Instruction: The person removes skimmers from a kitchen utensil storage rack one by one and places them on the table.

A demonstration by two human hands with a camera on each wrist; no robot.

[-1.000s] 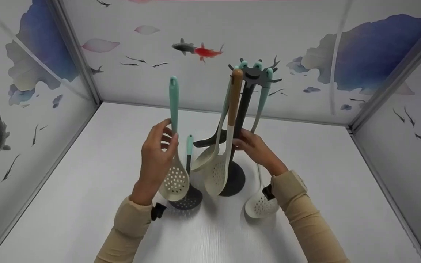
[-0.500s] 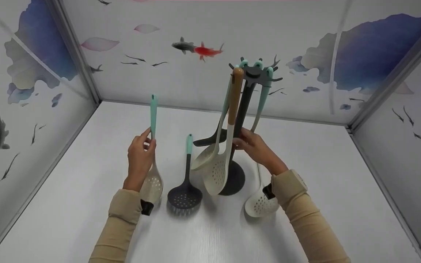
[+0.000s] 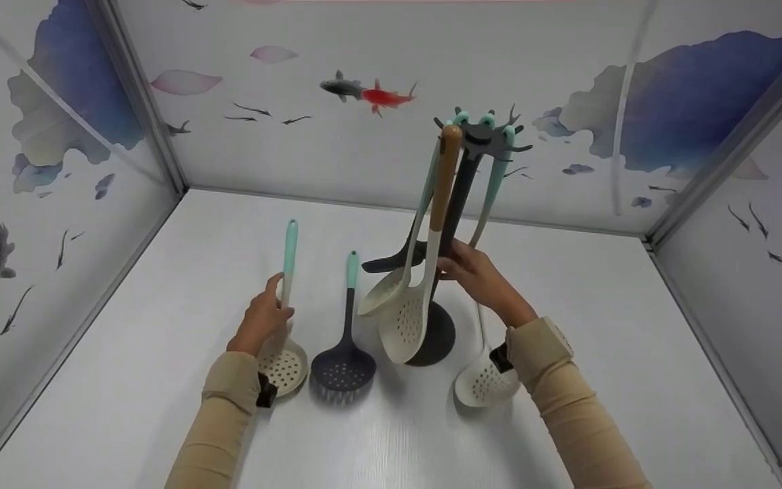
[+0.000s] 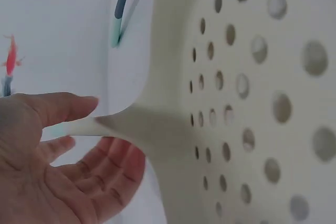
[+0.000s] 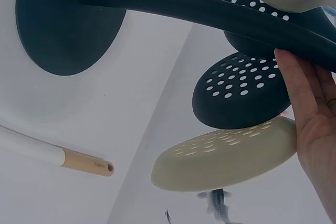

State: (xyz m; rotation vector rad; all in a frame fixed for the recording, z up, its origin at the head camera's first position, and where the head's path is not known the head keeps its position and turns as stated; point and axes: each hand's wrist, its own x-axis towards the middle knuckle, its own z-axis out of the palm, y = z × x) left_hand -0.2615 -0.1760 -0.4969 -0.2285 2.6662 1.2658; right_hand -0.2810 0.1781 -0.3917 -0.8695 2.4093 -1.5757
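A cream skimmer (image 3: 284,370) with a mint handle lies on the table at the left. My left hand (image 3: 258,320) is around its handle; in the left wrist view the thumb stands apart from the skimmer's neck (image 4: 113,124), the other fingers loosely bent below. My right hand (image 3: 480,277) holds the dark pole of a utensil stand (image 3: 434,336), its fingers on the pole in the right wrist view. From the stand hang a cream skimmer with a wooden handle (image 3: 404,324), a cream ladle (image 3: 383,293), and several dark and mint-handled utensils.
Right of the left hand lies a dark skimmer (image 3: 343,367) with a mint handle. Another cream skimmer (image 3: 485,383) lies by the right wrist; its wooden handle (image 5: 89,162) shows in the right wrist view. White printed walls (image 3: 248,156) enclose the table at the back and sides.
My left hand has carried the cream skimmer away from the stand, left and down onto the table, and its fingers have loosened. The stand's top has shifted slightly right.
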